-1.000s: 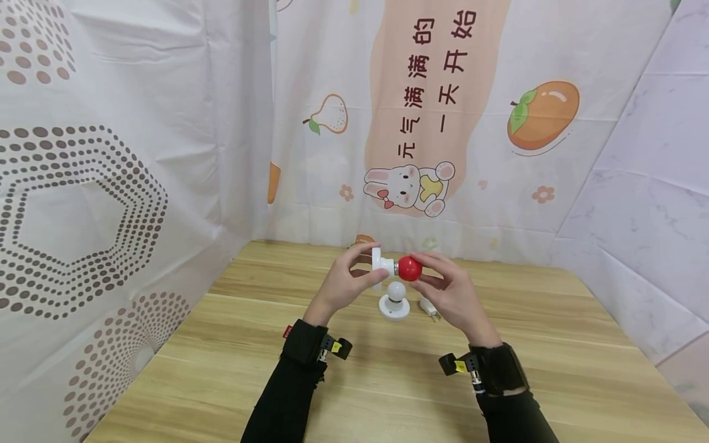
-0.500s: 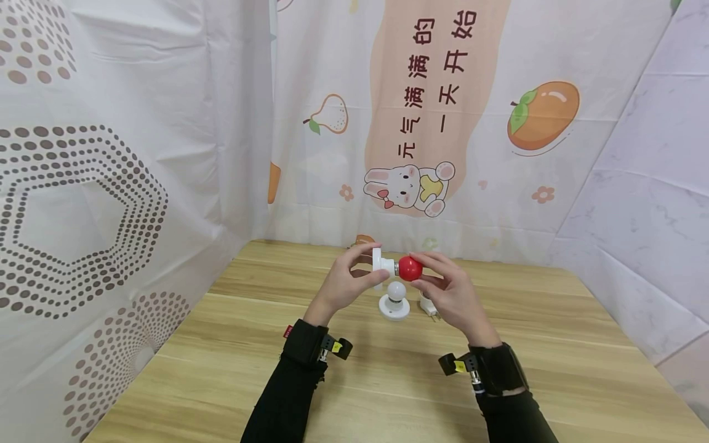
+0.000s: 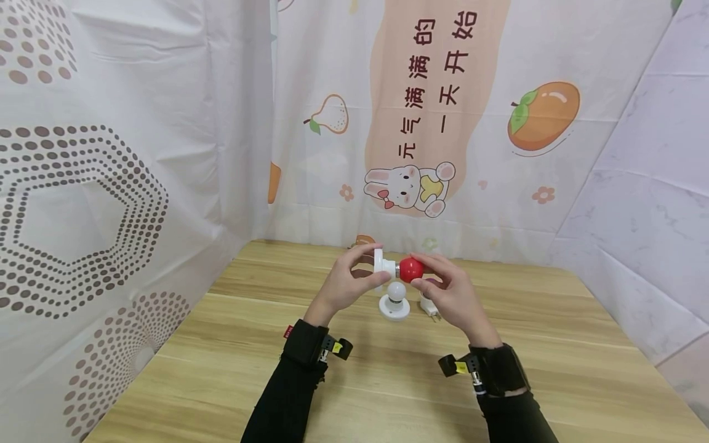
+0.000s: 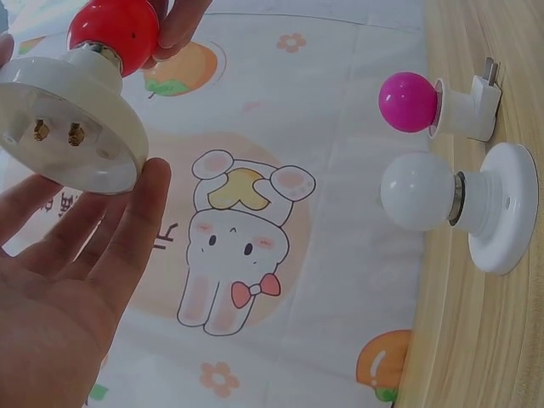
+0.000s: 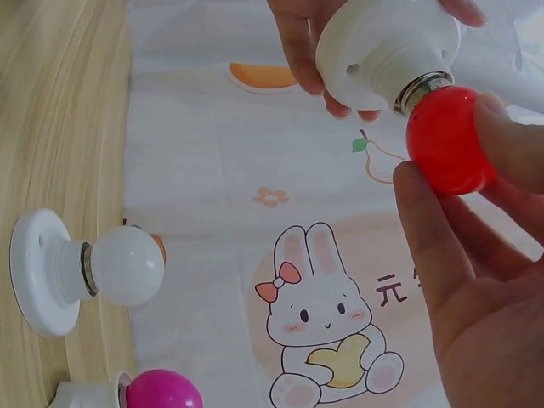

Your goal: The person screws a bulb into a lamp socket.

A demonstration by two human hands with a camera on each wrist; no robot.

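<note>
Raised over the table, my left hand (image 3: pixel 351 278) grips a white round lamp holder (image 3: pixel 386 265) by its base, the base turned to the left. Two brass screws show on its underside in the left wrist view. My right hand (image 3: pixel 451 292) pinches a red light bulb (image 3: pixel 411 269) between thumb and fingers. The bulb's metal screw cap (image 5: pixel 423 89) sits at the mouth of the lamp holder, with part of the thread showing. Below the hands, a second lamp holder (image 3: pixel 394 312) stands upright with a white bulb (image 3: pixel 396 291) in it.
Partly behind my right hand stands a white plug-in socket (image 3: pixel 428 306), prongs toward me, bearing a magenta bulb (image 4: pixel 408 102). The wooden table (image 3: pixel 382 387) ends at a printed curtain (image 3: pixel 321 184) behind. More white cloth (image 3: pixel 232 123) hangs along the left side.
Both hands have drifted very slightly to the right with the lamp holder and red bulb. My right fingers have shifted a little on the bulb. The standing lamp holder has stayed put.
</note>
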